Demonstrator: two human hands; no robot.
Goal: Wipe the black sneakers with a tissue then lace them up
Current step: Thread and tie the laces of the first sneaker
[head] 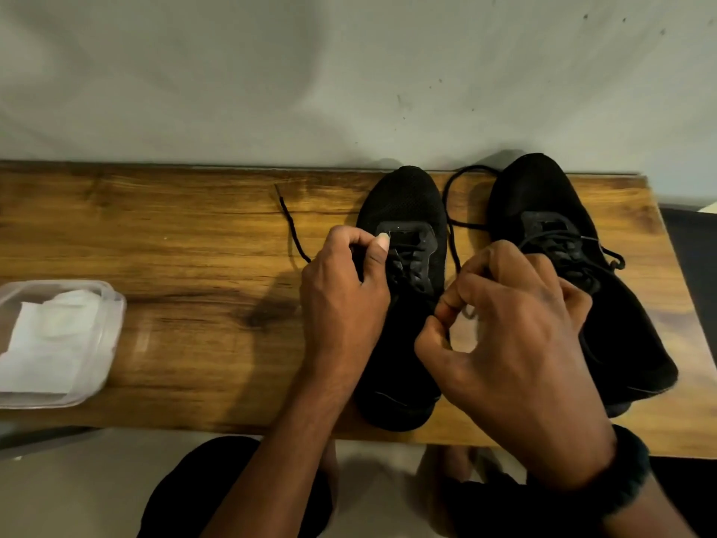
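Right hand (516, 335) pinching lace (451, 227), left hand (341, 297) gripping lace, sneaker (403, 196) between them

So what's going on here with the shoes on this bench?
A person is lacing a black sneaker on a wooden bench. The left hand works at its eyelets and seems to hold one end of the lace, while the right hand pinches the other strand, which loops up between the shoes. The second sneaker beside it looks already laced. Tissues sit in a clear container off to the side.
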